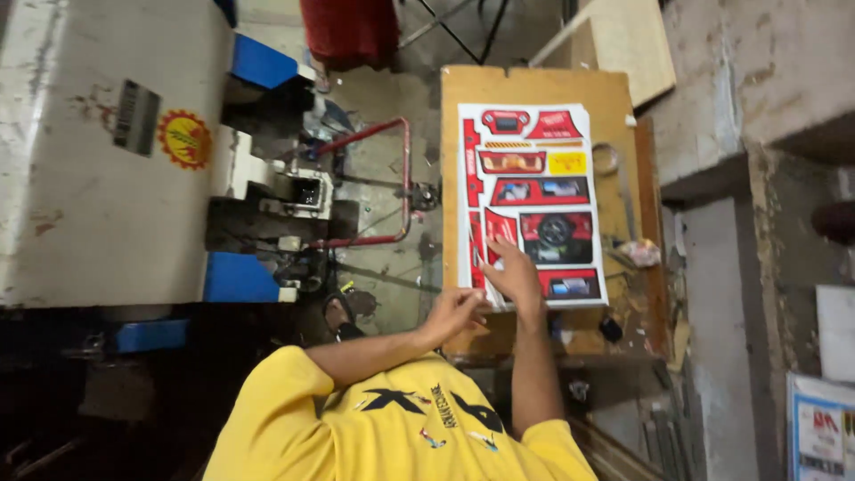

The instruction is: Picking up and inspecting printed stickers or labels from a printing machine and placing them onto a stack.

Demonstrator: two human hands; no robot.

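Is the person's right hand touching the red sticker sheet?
Touching. The head view shows the right hand lying flat on the near end of the red sticker sheet, with no gap visible.

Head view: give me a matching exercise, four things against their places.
1 red-and-white printed sheet
2 bent red metal tube
3 round yellow-and-red sticker
4 right hand

A on the white machine casing
B on the sheet's near end
C on the brown wooden board
D over the floor, between machine and board

Pairs: 1-C, 2-D, 3-A, 4-B
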